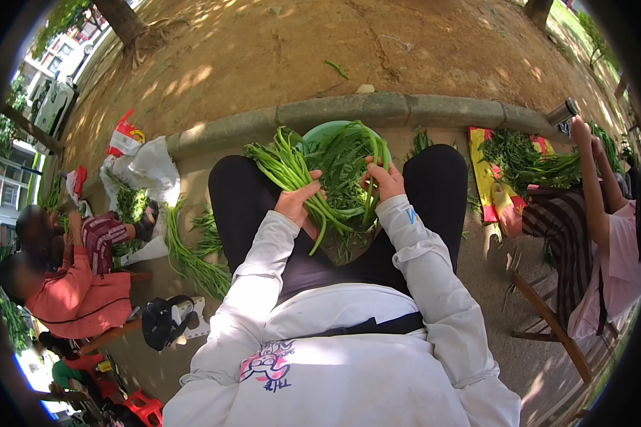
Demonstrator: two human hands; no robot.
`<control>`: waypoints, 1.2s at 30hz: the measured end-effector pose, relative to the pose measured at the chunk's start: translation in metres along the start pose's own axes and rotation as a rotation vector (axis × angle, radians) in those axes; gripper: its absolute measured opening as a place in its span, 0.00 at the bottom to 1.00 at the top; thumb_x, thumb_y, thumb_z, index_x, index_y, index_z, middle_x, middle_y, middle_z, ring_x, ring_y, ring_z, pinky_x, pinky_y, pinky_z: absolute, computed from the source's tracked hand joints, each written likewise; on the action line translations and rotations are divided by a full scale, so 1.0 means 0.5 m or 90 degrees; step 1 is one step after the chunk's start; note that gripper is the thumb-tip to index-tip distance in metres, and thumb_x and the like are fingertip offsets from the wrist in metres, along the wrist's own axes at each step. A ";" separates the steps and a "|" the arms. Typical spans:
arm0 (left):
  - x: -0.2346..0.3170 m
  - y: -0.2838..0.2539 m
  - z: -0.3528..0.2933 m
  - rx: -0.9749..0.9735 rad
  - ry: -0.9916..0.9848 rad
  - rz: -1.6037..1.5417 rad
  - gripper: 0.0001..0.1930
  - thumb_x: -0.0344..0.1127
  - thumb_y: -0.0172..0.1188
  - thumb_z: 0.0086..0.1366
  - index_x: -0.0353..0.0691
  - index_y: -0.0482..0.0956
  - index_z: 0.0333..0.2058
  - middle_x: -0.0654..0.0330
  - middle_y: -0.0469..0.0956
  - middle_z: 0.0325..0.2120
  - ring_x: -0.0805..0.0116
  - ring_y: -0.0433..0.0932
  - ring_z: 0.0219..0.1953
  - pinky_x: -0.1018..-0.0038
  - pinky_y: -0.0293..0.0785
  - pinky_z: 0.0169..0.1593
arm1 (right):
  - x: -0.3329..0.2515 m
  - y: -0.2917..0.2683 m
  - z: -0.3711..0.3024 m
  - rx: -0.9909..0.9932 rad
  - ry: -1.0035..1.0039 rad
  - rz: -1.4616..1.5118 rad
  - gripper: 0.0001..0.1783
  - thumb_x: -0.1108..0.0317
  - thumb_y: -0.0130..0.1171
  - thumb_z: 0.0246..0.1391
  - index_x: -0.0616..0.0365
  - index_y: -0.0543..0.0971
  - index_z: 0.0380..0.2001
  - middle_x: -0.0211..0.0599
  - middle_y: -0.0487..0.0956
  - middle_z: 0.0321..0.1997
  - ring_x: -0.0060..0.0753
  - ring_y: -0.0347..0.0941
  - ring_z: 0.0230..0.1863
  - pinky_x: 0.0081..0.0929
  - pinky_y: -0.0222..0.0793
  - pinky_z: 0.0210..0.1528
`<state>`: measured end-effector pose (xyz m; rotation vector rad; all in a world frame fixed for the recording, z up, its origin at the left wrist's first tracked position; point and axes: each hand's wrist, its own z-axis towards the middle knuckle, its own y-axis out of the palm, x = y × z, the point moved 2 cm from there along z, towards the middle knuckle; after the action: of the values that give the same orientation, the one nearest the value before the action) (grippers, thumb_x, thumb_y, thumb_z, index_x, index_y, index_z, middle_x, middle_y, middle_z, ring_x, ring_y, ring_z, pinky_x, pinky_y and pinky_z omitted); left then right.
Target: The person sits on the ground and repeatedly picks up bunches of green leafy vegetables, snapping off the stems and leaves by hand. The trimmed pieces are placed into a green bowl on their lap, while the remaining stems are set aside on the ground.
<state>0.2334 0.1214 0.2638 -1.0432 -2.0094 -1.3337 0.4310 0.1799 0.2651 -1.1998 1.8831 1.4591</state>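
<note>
A bunch of long green leafy-vegetable stems (280, 162), which look like water spinach, lies across my left hand (299, 201). The fingers are closed round it, and the stem ends point down between my knees. My right hand (384, 179) pinches a few leafy stems (374, 145) that bend over and droop on both sides of the fingers. Between and beyond my hands a pale green basin (323, 130) stands between my knees, heaped with loose leafy greens (335, 167). The greens hide most of the basin's inside.
More long stems (185, 249) lie on the ground at my left. Beside them sit a black bag (160, 322) and a white sack (153, 167). A person in red (85, 299) sits at left, another in pink (612, 263) at right, near greens on a yellow-red sheet (481, 171). A stone kerb (335, 109) runs ahead.
</note>
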 end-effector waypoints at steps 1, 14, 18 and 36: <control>-0.001 0.001 0.001 0.003 -0.002 0.002 0.16 0.28 0.60 0.55 0.37 0.72 0.44 0.59 0.74 0.27 0.67 0.75 0.29 0.71 0.74 0.35 | -0.012 0.003 -0.003 0.054 -0.072 0.028 0.09 0.71 0.55 0.50 0.56 0.72 0.37 0.29 0.71 0.23 0.22 0.69 0.23 0.22 0.70 0.26; 0.005 0.032 -0.011 -0.021 -0.008 0.044 0.20 0.27 0.60 0.55 0.34 0.69 0.46 0.57 0.74 0.37 0.64 0.75 0.36 0.68 0.74 0.40 | 0.097 0.047 -0.018 -0.217 -0.037 -0.367 0.18 0.66 0.66 0.41 0.63 0.72 0.33 0.36 0.76 0.28 0.26 0.72 0.30 0.23 0.69 0.35; -0.003 0.019 -0.003 -0.037 0.009 0.036 0.19 0.27 0.60 0.54 0.34 0.70 0.46 0.57 0.75 0.35 0.65 0.76 0.35 0.70 0.74 0.40 | 0.061 0.056 -0.037 -0.214 0.113 -0.291 0.15 0.66 0.61 0.44 0.60 0.73 0.35 0.28 0.72 0.22 0.21 0.64 0.18 0.17 0.60 0.21; 0.004 0.017 -0.008 0.000 -0.007 0.048 0.17 0.26 0.61 0.54 0.37 0.72 0.44 0.59 0.75 0.35 0.65 0.75 0.37 0.68 0.73 0.42 | 0.060 0.041 -0.019 -0.204 -0.052 -0.258 0.19 0.70 0.62 0.44 0.58 0.71 0.41 0.27 0.73 0.25 0.17 0.66 0.19 0.18 0.61 0.20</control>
<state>0.2392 0.1204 0.2713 -1.1176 -1.9580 -1.2908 0.4000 0.1615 0.2555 -1.5342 1.2825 1.5807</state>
